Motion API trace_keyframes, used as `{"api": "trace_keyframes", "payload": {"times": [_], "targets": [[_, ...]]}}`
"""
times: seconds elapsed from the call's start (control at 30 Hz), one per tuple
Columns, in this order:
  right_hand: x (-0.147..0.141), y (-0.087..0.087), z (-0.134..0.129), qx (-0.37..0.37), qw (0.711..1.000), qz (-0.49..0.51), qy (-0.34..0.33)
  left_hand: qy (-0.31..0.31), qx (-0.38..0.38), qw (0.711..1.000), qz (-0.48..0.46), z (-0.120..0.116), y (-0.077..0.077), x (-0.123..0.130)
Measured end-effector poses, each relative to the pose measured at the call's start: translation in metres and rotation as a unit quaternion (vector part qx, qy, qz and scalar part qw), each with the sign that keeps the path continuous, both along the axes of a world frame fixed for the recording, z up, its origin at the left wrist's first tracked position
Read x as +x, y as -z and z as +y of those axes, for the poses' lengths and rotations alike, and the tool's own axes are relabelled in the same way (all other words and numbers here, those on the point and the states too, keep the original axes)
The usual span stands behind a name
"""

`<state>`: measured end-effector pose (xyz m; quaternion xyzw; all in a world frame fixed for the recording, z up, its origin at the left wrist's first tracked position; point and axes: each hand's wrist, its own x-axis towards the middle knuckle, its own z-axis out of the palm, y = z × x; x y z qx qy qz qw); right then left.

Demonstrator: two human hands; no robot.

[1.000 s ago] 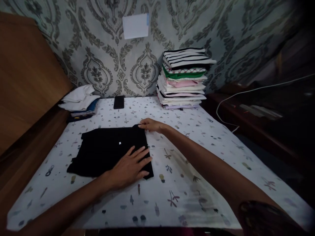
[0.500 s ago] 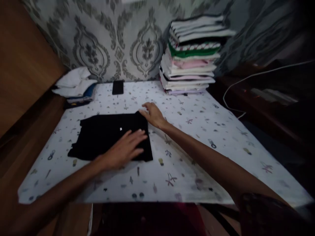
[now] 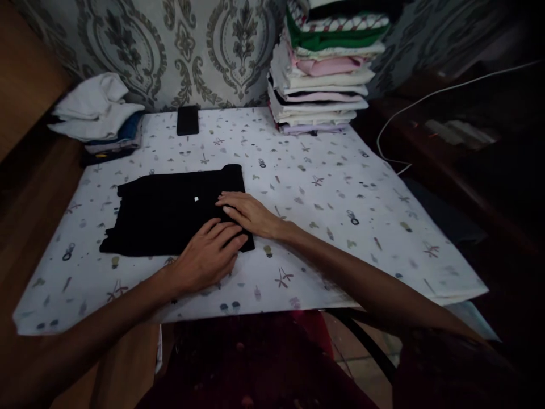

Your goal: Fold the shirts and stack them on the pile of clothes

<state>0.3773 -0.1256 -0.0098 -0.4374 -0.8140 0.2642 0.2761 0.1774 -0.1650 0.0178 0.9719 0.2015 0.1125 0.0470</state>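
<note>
A wall papered in grey with dark leafy medallions (image 3: 242,45) rises beyond both hands. In front of it, a table covered in a white cloth with small scattered prints (image 3: 298,170) spreads under and around them. A brown wooden panel (image 3: 29,68) stands well to the left of the hands. Farther off than the right hand, and to its right, is a tall stack of folded clothes (image 3: 319,74), with white, pink, green and checked layers, its top cut off by the view. The black garment (image 3: 157,213) lies flat directly under the fingers, reaching out leftward from them. A smaller pile of folded clothes (image 3: 102,116), white over blue, sits beyond the left hand and far to its left. The left hand (image 3: 208,253) rests palm down on the garment's near edge, fingers slightly spread; the right hand (image 3: 247,213) lies just beside it across the right end, fingers together. In this dim light I can't tell whether the two touch. A dark flat object (image 3: 188,120) lies well beyond them, and a tiny white mark (image 3: 196,199) shows on the garment just left of the right fingertips.
</note>
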Motion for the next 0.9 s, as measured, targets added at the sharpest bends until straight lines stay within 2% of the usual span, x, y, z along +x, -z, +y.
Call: {"api": "trace_keyframes", "payload": {"times": [0.13,0.27,0.37,0.5,0.63,0.7,0.8,0.9], "targets": [[0.001,-0.003,-0.006,0.010,0.996,0.087,0.032,-0.022,0.000,1.000,0.007,0.003,-0.002,0.013],[0.009,-0.016,-0.031,0.068,0.987,0.133,0.061,-0.041,0.016,0.999,0.010,0.010,-0.004,0.016],[0.017,-0.020,-0.057,0.089,0.990,0.086,0.070,-0.045,0.025,0.999,0.009,0.014,-0.002,0.015],[0.017,-0.011,-0.083,0.119,0.991,-0.014,0.067,-0.041,0.020,0.999,-0.008,0.016,0.000,0.016],[0.005,-0.001,-0.093,0.183,0.966,-0.122,0.135,-0.025,0.030,0.999,-0.011,0.013,-0.001,0.015],[0.000,0.000,-0.095,0.218,0.952,-0.163,0.140,-0.018,0.038,0.999,-0.009,0.010,-0.002,0.012],[-0.002,-0.005,-0.098,0.234,0.954,-0.159,0.101,0.001,0.042,0.999,-0.014,0.006,-0.004,0.004],[0.003,-0.014,-0.094,0.211,0.972,-0.080,0.059,0.013,0.011,0.999,-0.037,0.004,-0.006,-0.007]]}}
